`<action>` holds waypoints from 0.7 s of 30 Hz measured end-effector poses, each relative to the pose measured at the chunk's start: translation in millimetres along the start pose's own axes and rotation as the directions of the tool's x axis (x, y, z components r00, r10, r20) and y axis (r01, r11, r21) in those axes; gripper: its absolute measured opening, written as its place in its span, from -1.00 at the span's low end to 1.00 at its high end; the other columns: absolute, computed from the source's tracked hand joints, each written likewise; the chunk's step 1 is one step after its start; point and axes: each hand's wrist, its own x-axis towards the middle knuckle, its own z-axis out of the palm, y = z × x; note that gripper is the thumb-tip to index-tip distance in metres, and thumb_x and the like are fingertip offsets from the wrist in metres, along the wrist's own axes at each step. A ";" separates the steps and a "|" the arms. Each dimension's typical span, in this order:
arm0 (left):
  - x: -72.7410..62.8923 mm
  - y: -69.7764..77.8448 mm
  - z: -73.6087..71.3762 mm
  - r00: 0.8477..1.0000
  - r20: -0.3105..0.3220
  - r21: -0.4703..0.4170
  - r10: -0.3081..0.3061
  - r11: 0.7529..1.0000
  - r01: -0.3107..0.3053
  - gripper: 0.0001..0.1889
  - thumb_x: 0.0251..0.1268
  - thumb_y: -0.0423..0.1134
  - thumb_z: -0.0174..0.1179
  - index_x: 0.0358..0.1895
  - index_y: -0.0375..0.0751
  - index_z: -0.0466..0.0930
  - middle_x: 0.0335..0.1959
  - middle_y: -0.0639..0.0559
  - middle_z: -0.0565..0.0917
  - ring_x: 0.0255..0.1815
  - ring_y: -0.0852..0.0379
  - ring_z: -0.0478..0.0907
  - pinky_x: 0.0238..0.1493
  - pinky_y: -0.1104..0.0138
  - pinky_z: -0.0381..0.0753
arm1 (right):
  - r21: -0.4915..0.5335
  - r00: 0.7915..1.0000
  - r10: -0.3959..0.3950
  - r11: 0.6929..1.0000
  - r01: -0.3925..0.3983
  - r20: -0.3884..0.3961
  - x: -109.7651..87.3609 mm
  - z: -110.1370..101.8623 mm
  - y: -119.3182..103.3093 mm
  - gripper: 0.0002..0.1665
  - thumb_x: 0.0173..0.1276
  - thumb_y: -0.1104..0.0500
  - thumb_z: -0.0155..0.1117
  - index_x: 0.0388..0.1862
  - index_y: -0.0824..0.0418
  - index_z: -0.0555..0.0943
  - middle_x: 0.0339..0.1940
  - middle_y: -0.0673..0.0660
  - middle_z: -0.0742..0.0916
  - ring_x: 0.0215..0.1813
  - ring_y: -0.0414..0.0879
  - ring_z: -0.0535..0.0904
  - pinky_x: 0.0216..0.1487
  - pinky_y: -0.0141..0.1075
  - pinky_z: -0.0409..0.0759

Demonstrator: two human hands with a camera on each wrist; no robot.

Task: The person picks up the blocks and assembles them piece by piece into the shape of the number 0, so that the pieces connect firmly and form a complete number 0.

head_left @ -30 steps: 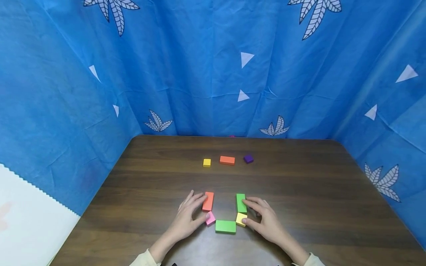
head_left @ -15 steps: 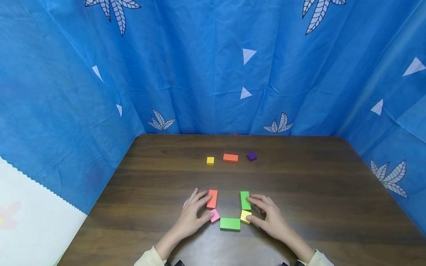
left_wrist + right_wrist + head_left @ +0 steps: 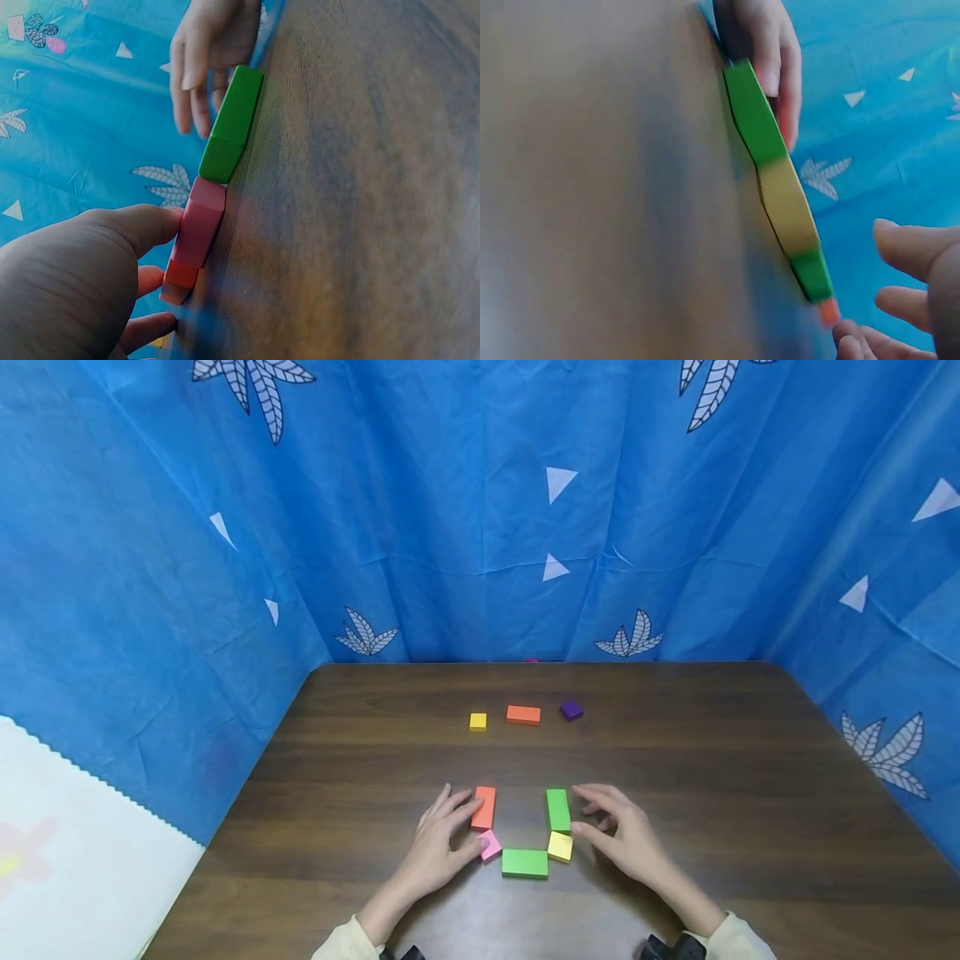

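Note:
In the head view, several wooden blocks form a U on the table: an orange block (image 3: 486,810) and a pink block (image 3: 491,848) at left, a green block (image 3: 525,862) in front, a pale yellow block (image 3: 560,847) and a second green block (image 3: 558,810) at right. My left hand (image 3: 435,853) rests its thumb on the pink block and a fingertip on the orange one, fingers loosely extended. My right hand (image 3: 628,837) hovers just right of the second green and pale yellow blocks, thumb and fingers spread apart, holding nothing. In the left wrist view, the pink block (image 3: 201,217) meets the thumb.
Farther back on the brown wooden table (image 3: 697,752) lie a small yellow block (image 3: 477,722), another orange block (image 3: 523,715) and a purple block (image 3: 572,710). A blue patterned curtain (image 3: 450,527) stands behind and along the sides. White cloth (image 3: 67,843) shows at left.
My right hand has lifted its fingertips off the green and pale yellow blocks and moved slightly right. My left hand stays on the orange and pink blocks. The head view has shifted a little.

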 end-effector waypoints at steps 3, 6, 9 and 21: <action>-0.5 0.2 0.3 1.000 0.005 -0.001 -0.003 1.000 0.003 -0.42 0.18 -0.03 0.34 0.27 -0.11 0.53 0.35 -0.14 0.47 0.52 -0.32 0.09 0.35 -0.36 0.07 | -0.033 0.999 0.046 0.998 -0.047 -0.028 15.2 -12.0 1.0 -0.43 0.15 0.22 0.48 0.17 0.27 0.60 0.05 0.19 0.67 -0.24 -0.15 0.60 -0.38 -0.42 0.59; -0.3 0.6 -0.2 1.000 0.003 -0.006 -0.007 1.000 0.007 -0.42 0.18 -0.03 0.35 0.27 -0.12 0.53 0.34 -0.15 0.47 0.52 -0.32 0.09 0.34 -0.36 0.06 | -0.070 0.993 0.107 0.991 -0.110 -0.044 40.5 -26.4 3.8 -0.44 0.20 0.19 0.45 0.20 0.23 0.58 0.04 0.21 0.66 -0.24 -0.12 0.60 -0.35 -0.39 0.58; 0.5 1.0 -0.7 1.000 -0.008 0.000 -0.004 1.000 0.004 -0.43 0.17 -0.04 0.35 0.27 -0.12 0.54 0.34 -0.15 0.48 0.52 -0.33 0.10 0.34 -0.36 0.07 | -0.094 0.986 0.159 0.982 -0.162 -0.046 72.7 -39.1 10.8 -0.44 0.27 0.17 0.39 0.25 0.24 0.54 0.05 0.27 0.64 -0.15 0.02 0.63 -0.22 -0.25 0.63; -1.3 3.1 1.2 1.000 0.002 0.012 0.012 1.000 -0.012 -0.43 0.18 -0.05 0.34 0.27 -0.14 0.53 0.34 -0.16 0.47 0.51 -0.34 0.10 0.33 -0.36 0.10 | -0.128 0.937 0.345 0.933 -0.337 0.052 150.2 -45.2 48.7 -0.37 0.36 0.13 0.30 0.36 0.27 0.42 0.23 0.37 0.52 0.11 0.23 0.55 0.05 0.04 0.62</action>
